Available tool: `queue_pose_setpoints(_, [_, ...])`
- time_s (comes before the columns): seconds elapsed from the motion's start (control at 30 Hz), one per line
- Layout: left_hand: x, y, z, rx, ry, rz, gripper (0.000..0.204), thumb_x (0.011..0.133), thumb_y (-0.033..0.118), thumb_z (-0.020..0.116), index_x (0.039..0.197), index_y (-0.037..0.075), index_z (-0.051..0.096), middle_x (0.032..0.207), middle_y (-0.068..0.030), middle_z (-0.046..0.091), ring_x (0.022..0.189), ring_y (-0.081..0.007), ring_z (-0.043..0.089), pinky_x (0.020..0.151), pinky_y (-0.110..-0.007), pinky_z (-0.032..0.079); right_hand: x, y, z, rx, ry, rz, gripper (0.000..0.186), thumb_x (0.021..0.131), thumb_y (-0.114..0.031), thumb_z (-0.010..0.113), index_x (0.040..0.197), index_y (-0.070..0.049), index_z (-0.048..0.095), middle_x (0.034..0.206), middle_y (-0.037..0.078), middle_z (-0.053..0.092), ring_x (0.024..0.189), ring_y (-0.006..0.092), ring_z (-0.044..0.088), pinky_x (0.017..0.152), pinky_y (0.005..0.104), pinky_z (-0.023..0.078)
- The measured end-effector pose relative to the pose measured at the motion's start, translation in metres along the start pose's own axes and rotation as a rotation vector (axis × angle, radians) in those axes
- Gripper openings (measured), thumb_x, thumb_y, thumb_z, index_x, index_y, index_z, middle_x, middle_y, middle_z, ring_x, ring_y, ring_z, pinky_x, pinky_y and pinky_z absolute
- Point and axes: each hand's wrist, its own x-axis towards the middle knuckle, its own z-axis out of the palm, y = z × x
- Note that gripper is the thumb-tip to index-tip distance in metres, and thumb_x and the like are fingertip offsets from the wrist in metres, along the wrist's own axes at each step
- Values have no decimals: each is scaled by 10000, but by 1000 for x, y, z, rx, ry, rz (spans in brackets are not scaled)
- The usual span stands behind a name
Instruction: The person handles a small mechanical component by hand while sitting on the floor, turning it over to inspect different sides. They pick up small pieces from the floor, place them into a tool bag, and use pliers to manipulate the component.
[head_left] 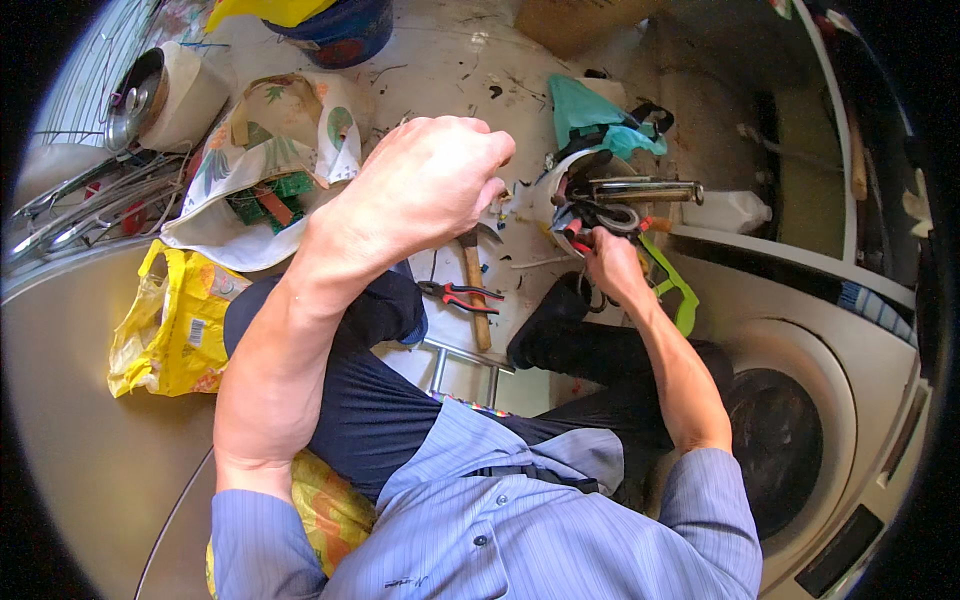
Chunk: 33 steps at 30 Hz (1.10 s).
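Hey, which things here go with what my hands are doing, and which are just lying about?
Probably in use:
container of tools, right hand at it
perhaps hammer and pliers nearby

Apparently just lying about:
yellow bag
teal bag
white jug
blue bucket

The left hand (440,170) hovers (fingers (488,150) curled); the right hand (612,262) is at a bucket (548,186) of tools (608,218).

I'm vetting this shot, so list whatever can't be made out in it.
- Head view: whether the closed left hand holds anything; its own back hides the palm.
- Head view: what the right hand's fingertips touch; the back of the hand covers them.
- Head view: the whole blue bucket; the upper edge cuts it off.
- Head view: anything behind the round door window; too dark.
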Motion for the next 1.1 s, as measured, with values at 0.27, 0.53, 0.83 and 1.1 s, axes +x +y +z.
queue_pose_setpoints(0.27, [0, -1, -12, -39, 33, -32, 180, 813, 129, 697, 930, 11, 627, 865, -179, 650, 848, -390, 645, 730, -459, 525, 37, -50, 103, 249, -97, -249, 149, 836, -95, 599, 939, 5, 640, 816, 216, 684, 783, 375, 687, 699, 445, 532])
queue_pose_setpoints(0.53, [-11, -8, -23, 1, -18, -99, 199, 823, 141, 696, 971, 21, 635, 876, -172, 640, 841, -387, 639, 726, -453, 524, 107, -100, 176, 537, -52, -3, 236, 849, -147, 580, 1031, -35, 680, 971, 251, 686, 929, 436, 656, 822, 510, 521])
queue_pose_setpoints(0.83, [-12, 0, -48, -46, -8, -187, 227, 808, 91, 724, 1011, 16, 656, 906, -147, 645, 796, -338, 639, 701, -383, 521, 141, -86, 178, 197, 54, -94, 192, 853, -118, 555, 1005, -33, 636, 931, 251, 682, 884, 466, 650, 784, 550, 515])
queue_pose_setpoints(1.1, [-9, -7, -54, -4, 55, -256, 218, 791, 85, 739, 982, 7, 667, 882, -144, 660, 786, -302, 658, 696, -350, 523, 146, -133, 198, 117, -51, -246, 342, 828, -286, 715, 1036, -30, 625, 1041, 213, 645, 976, 403, 649, 816, 486, 542])
